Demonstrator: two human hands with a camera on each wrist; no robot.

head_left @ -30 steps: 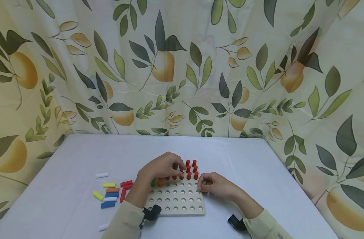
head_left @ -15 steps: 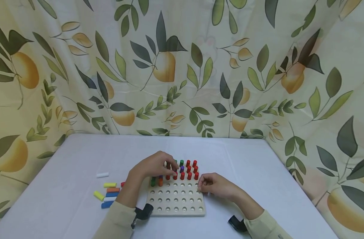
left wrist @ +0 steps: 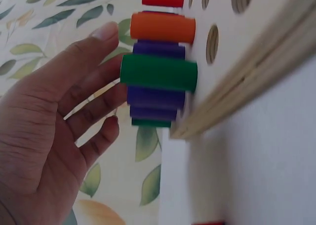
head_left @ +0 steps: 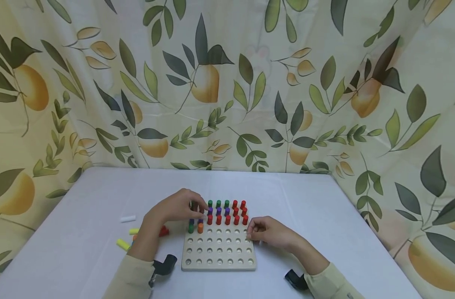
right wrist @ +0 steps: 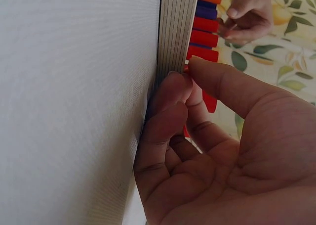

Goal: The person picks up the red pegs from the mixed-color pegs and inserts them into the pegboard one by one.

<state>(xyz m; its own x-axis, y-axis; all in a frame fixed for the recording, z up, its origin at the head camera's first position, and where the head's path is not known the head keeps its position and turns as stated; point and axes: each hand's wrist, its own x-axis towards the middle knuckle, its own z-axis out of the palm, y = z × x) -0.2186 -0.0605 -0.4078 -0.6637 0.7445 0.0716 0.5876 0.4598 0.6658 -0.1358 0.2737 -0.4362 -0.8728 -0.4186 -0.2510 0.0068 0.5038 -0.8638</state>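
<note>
A pale wooden pegboard point(head_left: 218, 268) lies on the table, its far rows filled with upright red pegs point(head_left: 245, 219), purple pegs point(head_left: 218, 211) and green pegs point(head_left: 227, 203). The nearer rows show bare holes. My left hand point(head_left: 178, 206) hovers over the board's far left corner, holding nothing, fingers loosely bent. Close by its fingertips, in the left wrist view, stand a green peg point(left wrist: 158, 72) and an orange peg point(left wrist: 163, 28). My right hand point(head_left: 272, 233) grips the board's right edge, thumb on top and curled fingers against the side.
Left of the board lie loose pegs, partly hidden by the left forearm: a white peg point(head_left: 128, 218), a yellow peg point(head_left: 123, 244) and red pegs point(head_left: 163, 231). A patterned curtain point(head_left: 227, 124) hangs behind the white table point(head_left: 306, 195).
My left hand has moved left along the pegs, uncovering the purple and green ones in the far rows. The right hand stays at the board's edge.
</note>
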